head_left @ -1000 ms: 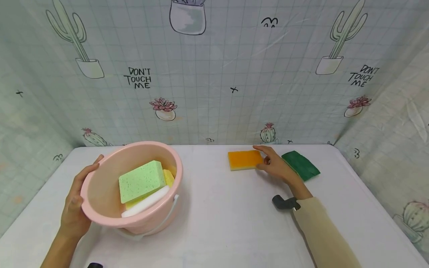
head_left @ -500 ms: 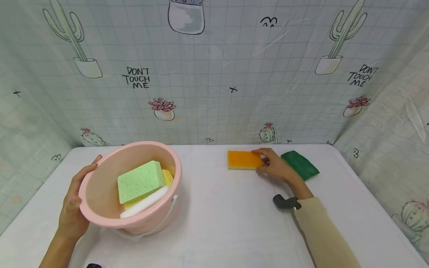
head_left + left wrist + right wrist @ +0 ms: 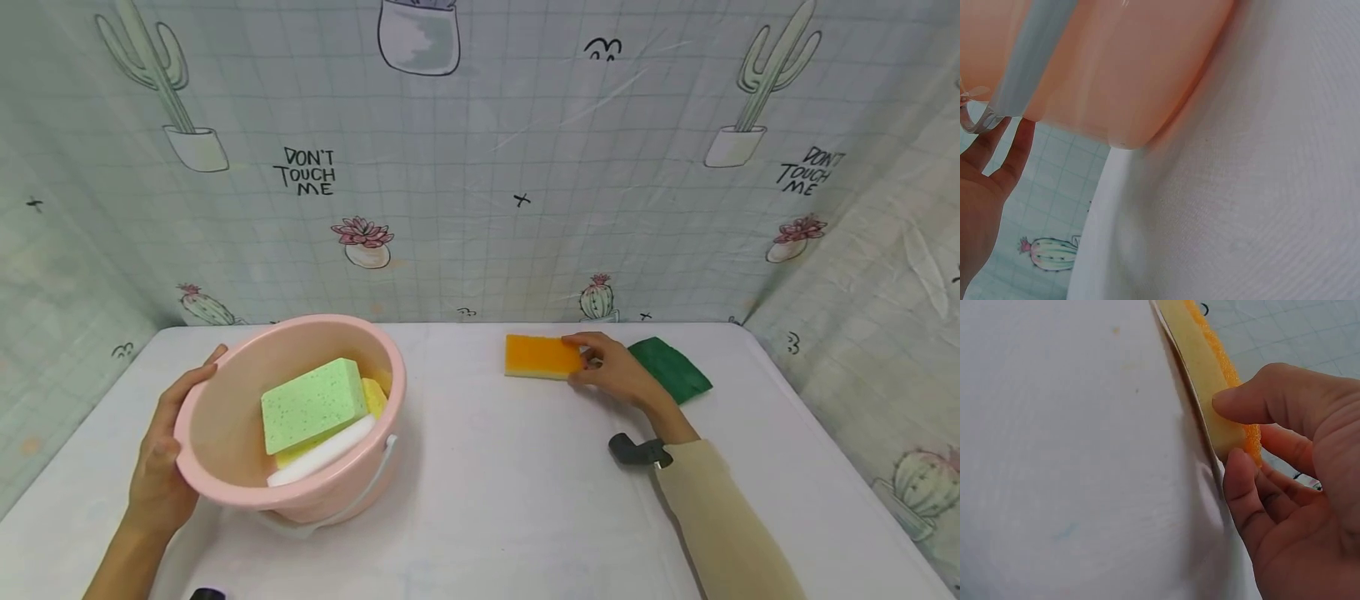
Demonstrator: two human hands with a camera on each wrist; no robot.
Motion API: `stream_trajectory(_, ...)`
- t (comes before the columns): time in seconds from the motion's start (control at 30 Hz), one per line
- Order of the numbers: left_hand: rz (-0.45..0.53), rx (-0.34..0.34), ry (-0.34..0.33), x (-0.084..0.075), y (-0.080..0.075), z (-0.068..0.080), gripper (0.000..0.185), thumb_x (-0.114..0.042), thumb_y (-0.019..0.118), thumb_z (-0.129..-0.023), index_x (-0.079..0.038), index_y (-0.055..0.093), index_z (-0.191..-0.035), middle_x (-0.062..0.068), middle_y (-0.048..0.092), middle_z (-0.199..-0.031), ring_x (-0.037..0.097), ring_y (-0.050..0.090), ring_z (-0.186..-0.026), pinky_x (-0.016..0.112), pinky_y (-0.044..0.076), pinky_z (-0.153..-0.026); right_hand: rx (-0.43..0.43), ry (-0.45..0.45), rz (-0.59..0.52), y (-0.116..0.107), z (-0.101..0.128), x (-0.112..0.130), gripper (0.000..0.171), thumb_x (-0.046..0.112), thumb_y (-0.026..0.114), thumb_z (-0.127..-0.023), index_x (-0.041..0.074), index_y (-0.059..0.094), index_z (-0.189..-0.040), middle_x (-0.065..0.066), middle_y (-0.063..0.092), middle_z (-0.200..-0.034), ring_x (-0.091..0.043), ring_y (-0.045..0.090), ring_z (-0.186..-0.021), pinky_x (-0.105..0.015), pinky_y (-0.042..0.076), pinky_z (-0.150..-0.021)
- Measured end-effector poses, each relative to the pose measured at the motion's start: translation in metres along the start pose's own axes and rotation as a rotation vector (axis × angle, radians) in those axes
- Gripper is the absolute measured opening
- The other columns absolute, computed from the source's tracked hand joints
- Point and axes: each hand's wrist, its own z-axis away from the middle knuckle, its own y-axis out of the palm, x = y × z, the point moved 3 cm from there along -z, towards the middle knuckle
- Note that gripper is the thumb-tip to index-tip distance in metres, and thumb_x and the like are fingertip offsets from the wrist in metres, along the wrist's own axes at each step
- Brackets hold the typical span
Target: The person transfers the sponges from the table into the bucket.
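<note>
At seven o'clock, nearest, the left hand (image 3: pixel 161 467) curls its fingers round the rim of the tilted round pink plastic basin (image 3: pixel 225 433), which holds sponges. Farther off, at one o'clock, the right hand (image 3: pixel 615 371), arm outstretched, pinches the end of the rectangular orange-and-yellow sponge (image 3: pixel 542 357) on the white-clothed table (image 3: pixel 510 500).
</note>
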Motion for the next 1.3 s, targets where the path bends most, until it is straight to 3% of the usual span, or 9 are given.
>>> stream_trajectory(0.2,-0.013,-0.004,0.002,0.0,0.0,0.0,0.06,-0.025,0.047,-0.095,0.003,0.029,-0.144,0.012,0.023,-0.156,0.021,0.015,-0.143,0.022,0.022,-0.109,-0.01,-0.048,-0.081,-0.005,0.004,0.018,0.054,0.002,0.071,-0.082,0.006,0.055,-0.133,-0.012,0.046,-0.136,-0.031,0.053,-0.101,-0.03,0.05,-0.082)
stream_trajectory(0.27,-0.02,-0.005,-0.001,-0.001,0.0,0.001,0.059,-0.024,0.047,-0.095,0.003,0.029,-0.144,0.012,0.023,-0.156,0.021,0.015,-0.143,0.022,0.022,-0.109,-0.011,-0.095,-0.108,-0.004,-0.001,0.012,0.053,0.004,0.072,-0.082,0.009,0.056,-0.132,-0.009,0.047,-0.134,-0.028,0.054,-0.099,-0.024,0.05,-0.081)
stream_trajectory(0.37,-0.019,-0.005,0.001,-0.001,-0.001,0.001,0.06,-0.026,0.048,-0.095,0.003,0.029,-0.145,0.012,0.023,-0.156,0.021,0.015,-0.143,0.022,0.021,-0.11,-0.003,-0.151,-0.14,-0.004,-0.001,0.022,0.051,0.004,0.072,-0.082,0.008,0.057,-0.131,-0.009,0.048,-0.134,-0.028,0.054,-0.098,-0.021,0.049,-0.084)
stream_trajectory(0.73,-0.035,-0.004,0.025,0.0,-0.001,0.0,0.062,-0.028,0.049,-0.095,0.003,0.03,-0.144,0.012,0.024,-0.155,0.022,0.015,-0.143,0.022,0.019,-0.11,0.014,-0.239,-0.206,-0.011,0.007,0.076,0.051,0.008,0.073,-0.083,0.01,0.057,-0.132,-0.004,0.052,-0.133,-0.027,0.055,-0.097,-0.025,0.051,-0.082)
stream_trajectory(1.07,-0.044,-0.007,0.015,0.0,-0.001,0.0,0.061,-0.029,0.049,-0.095,0.003,0.031,-0.144,0.012,0.024,-0.155,0.022,0.016,-0.142,0.022,0.02,-0.11,0.131,-0.411,-0.372,-0.001,0.004,0.135,0.052,0.002,0.071,-0.084,0.006,0.055,-0.134,-0.007,0.049,-0.135,-0.03,0.056,-0.098,-0.032,0.053,-0.08)
stream_trajectory(1.3,-0.038,-0.01,0.012,-0.001,-0.001,0.0,0.061,-0.029,0.049,-0.095,0.003,0.031,-0.144,0.012,0.024,-0.155,0.022,0.016,-0.143,0.022,0.02,-0.11,0.179,-0.471,-0.347,0.013,0.0,0.17,0.054,0.003,0.073,-0.082,0.007,0.057,-0.133,-0.004,0.048,-0.135,-0.027,0.058,-0.096,-0.035,0.054,-0.08)
